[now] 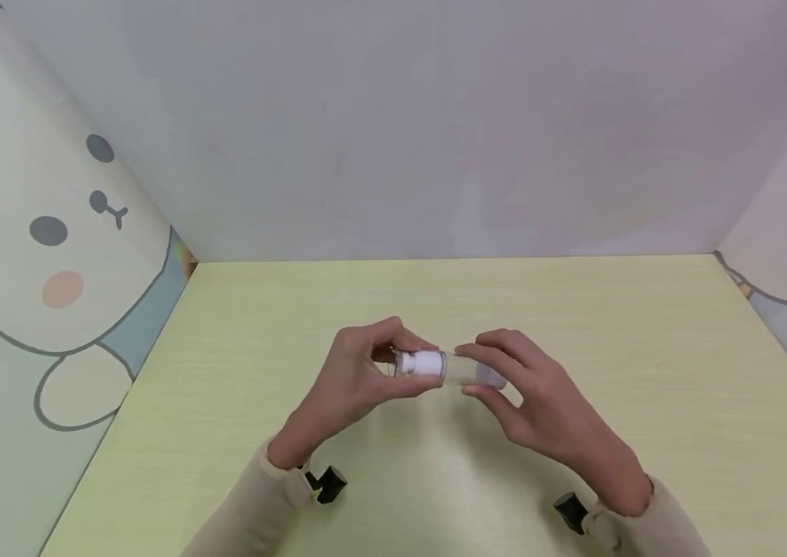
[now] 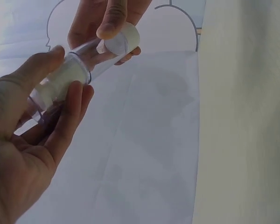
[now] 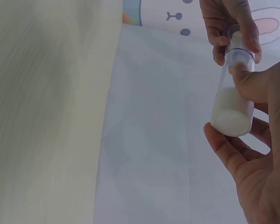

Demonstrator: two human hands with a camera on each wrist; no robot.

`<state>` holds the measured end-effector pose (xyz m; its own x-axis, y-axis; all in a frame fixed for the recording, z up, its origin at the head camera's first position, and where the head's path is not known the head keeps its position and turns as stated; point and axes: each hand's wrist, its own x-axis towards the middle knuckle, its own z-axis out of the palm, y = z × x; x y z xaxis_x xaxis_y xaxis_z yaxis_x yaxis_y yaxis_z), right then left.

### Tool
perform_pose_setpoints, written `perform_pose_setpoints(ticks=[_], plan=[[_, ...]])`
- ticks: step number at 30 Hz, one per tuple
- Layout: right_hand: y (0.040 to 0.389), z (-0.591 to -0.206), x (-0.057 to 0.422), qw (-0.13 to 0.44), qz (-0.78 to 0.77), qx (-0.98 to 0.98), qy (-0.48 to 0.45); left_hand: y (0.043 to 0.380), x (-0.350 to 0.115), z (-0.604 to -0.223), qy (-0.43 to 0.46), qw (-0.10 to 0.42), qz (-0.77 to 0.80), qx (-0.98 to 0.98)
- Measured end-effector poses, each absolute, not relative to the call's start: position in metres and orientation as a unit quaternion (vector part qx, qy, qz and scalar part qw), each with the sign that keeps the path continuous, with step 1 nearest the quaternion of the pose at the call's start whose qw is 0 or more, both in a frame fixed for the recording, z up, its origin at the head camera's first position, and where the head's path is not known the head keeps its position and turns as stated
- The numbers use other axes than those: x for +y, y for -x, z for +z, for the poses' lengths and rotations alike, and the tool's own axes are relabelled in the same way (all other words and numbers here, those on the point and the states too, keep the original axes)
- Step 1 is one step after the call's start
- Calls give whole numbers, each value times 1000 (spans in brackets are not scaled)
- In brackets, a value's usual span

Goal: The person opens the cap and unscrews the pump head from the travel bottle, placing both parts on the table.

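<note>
A clear cylindrical pump bottle (image 1: 461, 370) with a white pump head under a see-through cap lies sideways between my hands, above the table. My left hand (image 1: 354, 370) pinches the cap end between thumb and fingers. At the other end, my right hand (image 1: 542, 394) holds the bottle's clear body with thumb and fingertips. The white base (image 3: 231, 116) of the bottle shows in the right wrist view, just above the right fingers. In the left wrist view the white pump part (image 2: 67, 77) sits inside the clear cap, by the left thumb.
Under the hands is a pale yellow wood-grain table (image 1: 261, 309). A plain light grey panel (image 1: 435, 139) rises at its back edge. Cartoon-printed panels (image 1: 100, 302) stand at the left and right sides. Small black devices (image 1: 333, 484) are strapped near both wrists.
</note>
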<state>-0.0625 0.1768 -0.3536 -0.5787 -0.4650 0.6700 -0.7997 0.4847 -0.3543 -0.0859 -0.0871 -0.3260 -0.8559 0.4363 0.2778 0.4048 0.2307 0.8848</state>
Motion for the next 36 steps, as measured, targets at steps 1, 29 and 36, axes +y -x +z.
perform_pose_setpoints(ticks=[1, 29, 36], plan=[[63, -354, 179, 254, 333, -825, -380, 86, -90, -324, -264, 5, 566, 781], [70, -378, 186, 170, 387, -843, -333, 94, -111, -313, -266, -51, 580, 768], [72, -380, 183, 166, 379, -847, -334, 98, -114, -318, -252, -55, 512, 819]])
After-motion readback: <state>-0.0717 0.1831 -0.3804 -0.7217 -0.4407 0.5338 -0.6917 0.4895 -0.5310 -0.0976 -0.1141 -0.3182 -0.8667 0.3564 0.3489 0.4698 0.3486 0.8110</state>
